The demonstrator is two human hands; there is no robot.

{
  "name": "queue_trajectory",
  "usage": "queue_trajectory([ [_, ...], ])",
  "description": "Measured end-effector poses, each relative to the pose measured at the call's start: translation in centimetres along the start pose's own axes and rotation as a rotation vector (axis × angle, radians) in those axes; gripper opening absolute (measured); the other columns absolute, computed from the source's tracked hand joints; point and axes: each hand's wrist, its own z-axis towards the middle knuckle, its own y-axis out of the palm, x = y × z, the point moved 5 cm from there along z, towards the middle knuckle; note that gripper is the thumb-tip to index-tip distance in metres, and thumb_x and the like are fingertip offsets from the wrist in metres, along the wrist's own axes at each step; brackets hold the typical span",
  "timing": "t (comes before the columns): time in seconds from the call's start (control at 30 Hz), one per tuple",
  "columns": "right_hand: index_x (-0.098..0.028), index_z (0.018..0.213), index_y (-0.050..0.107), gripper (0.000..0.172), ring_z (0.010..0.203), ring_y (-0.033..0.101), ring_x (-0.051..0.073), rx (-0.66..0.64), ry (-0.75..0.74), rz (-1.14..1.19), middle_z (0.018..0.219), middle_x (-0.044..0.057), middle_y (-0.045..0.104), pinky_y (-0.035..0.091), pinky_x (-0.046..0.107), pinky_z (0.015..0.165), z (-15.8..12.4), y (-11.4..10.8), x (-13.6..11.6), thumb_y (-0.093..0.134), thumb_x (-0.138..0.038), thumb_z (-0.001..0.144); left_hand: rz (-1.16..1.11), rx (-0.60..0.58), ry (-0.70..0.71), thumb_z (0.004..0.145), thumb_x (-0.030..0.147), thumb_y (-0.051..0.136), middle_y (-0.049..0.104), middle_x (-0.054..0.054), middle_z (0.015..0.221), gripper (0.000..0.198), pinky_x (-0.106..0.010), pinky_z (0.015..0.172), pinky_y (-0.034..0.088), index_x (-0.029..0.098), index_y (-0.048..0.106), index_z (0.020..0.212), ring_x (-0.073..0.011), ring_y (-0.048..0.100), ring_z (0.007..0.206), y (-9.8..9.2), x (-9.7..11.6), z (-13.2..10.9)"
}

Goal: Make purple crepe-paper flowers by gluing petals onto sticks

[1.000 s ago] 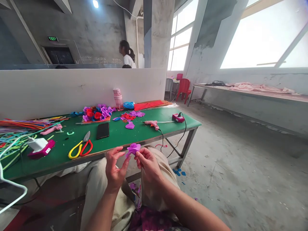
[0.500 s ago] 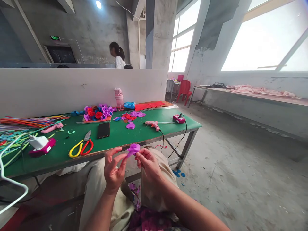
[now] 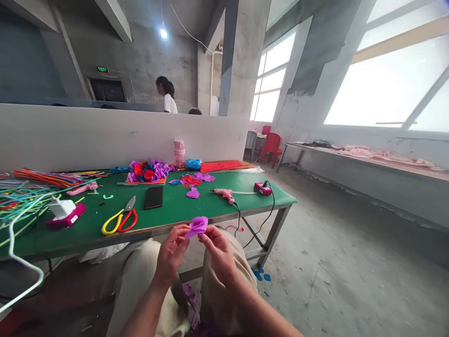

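Observation:
A purple paper flower (image 3: 199, 225) is held between my two hands, above my lap and just in front of the table edge. My left hand (image 3: 174, 246) pinches a petal on its left side with thumb and fingertips. From the right, my right hand (image 3: 218, 244) grips the flower low down between thumb and bent fingers; what lies inside that grip is hidden. On the table beyond are loose purple petals (image 3: 192, 193), a pink glue gun (image 3: 224, 194) and a pile of finished purple, red and blue paper flowers (image 3: 149, 171).
Yellow-and-red scissors (image 3: 121, 219) and a black phone (image 3: 153, 197) lie on the green table (image 3: 182, 210). Left are pipe cleaners (image 3: 42, 180) and a white plug on a magenta socket (image 3: 65, 216). A cord hangs from another socket (image 3: 263, 188). A person (image 3: 167, 96) is behind the partition.
My left hand's fingers, spread wider before, have closed in on the flower's left petal. The flower has turned a little and looks more open. The camera view has tilted upward.

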Motion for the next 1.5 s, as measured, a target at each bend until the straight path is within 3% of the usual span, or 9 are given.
queue_trajectory([
  [0.1,-0.023,0.077,0.059,0.028,0.062,0.047,0.014,-0.004,0.017,-0.035,0.068,-0.001,0.054,0.04,0.027,0.064,-0.1,0.1,1.1,0.066,-0.05,0.071,-0.064,-0.005,-0.071,0.083,0.036,0.057,0.064,-0.01,0.105,0.025,-0.029,0.065,0.05,0.02,0.068,0.099,-0.019,0.061,0.082,0.5,0.0,-0.1],
  [0.27,-0.023,0.067,0.055,0.032,0.051,0.041,0.013,-0.028,0.077,-0.054,0.059,-0.002,0.049,0.035,0.027,0.055,-0.4,0.6,2.9,0.065,-0.053,0.071,-0.129,-0.018,-0.22,0.078,0.042,0.063,0.063,-0.003,0.067,0.026,-0.029,0.058,0.047,0.019,0.071,0.086,-0.0171,0.056,0.061,1.0,-1.4,-0.6],
  [0.47,-0.022,0.071,0.056,0.028,0.053,0.042,0.012,-0.033,0.059,0.026,0.06,-0.003,0.05,0.036,0.027,0.057,-0.5,1.1,3.7,0.067,-0.048,0.073,-0.272,-0.033,-0.317,0.076,0.04,0.065,0.069,-0.008,0.082,0.029,-0.031,0.063,0.048,0.016,0.071,0.093,-0.0186,0.058,0.07,1.0,-3.2,-0.8],
  [0.73,-0.019,0.069,0.055,0.028,0.054,0.043,0.011,-0.003,0.024,-0.012,0.058,-0.003,0.05,0.035,0.025,0.057,-0.4,0.7,4.3,0.067,-0.044,0.075,-0.355,-0.07,-0.336,0.076,0.038,0.066,0.068,-0.008,0.082,0.03,-0.03,0.059,0.048,0.016,0.07,0.096,-0.0179,0.059,0.068,1.6,-2.3,-0.6],
  [1.0,-0.019,0.071,0.056,0.027,0.055,0.046,0.011,0.023,0.004,-0.079,0.061,-0.003,0.052,0.039,0.024,0.056,-0.7,0.4,4.8,0.063,-0.044,0.078,-0.502,0.032,-0.44,0.071,0.031,0.072,0.069,-0.008,0.085,0.03,-0.029,0.065,0.047,0.015,0.066,0.096,-0.0182,0.06,0.074,1.7,-3.0,-0.8],
  [1.1,-0.02,0.078,0.059,0.023,0.059,0.052,0.013,-0.006,-0.004,-0.198,0.065,-0.001,0.057,0.043,0.025,0.059,-0.8,0.3,4.1,0.06,-0.043,0.08,-0.55,0.117,-0.453,0.072,0.031,0.072,0.068,-0.007,0.082,0.027,-0.027,0.069,0.045,0.015,0.068,0.092,-0.0165,0.059,0.078,1.2,-3.6,-0.7],
  [1.2,-0.02,0.083,0.062,0.02,0.07,0.058,0.016,0.035,-0.076,-0.447,0.077,0.002,0.064,0.046,0.027,0.064,-0.8,-0.4,2.1,0.062,-0.039,0.078,-0.61,0.19,-0.435,0.072,0.031,0.073,0.068,-0.005,0.079,0.023,-0.021,0.063,0.042,0.015,0.069,0.087,-0.0096,0.054,0.067,0.3,-4.0,-0.3],
  [1.37,-0.02,0.074,0.064,0.021,0.064,0.058,0.016,0.099,-0.181,-0.694,0.068,0.001,0.066,0.044,0.026,0.063,0.0,-1.4,-1.6,0.056,-0.036,0.084,-0.712,0.12,-0.467,0.073,0.03,0.071,0.066,-0.003,0.074,0.025,-0.02,0.052,0.036,0.016,0.069,0.094,-0.006,0.047,0.055,0.1,-3.6,0.2],
  [1.5,-0.021,0.085,0.068,0.016,0.075,0.064,0.017,0.032,-0.281,-0.714,0.083,0.002,0.071,0.047,0.027,0.069,0.9,-0.6,-2.8,0.054,-0.029,0.086,-0.636,0.07,-0.502,0.075,0.031,0.068,0.065,-0.003,0.074,0.019,-0.021,0.054,0.037,0.017,0.067,0.087,-0.006,0.047,0.055,0.6,-3.2,-0.1],
])
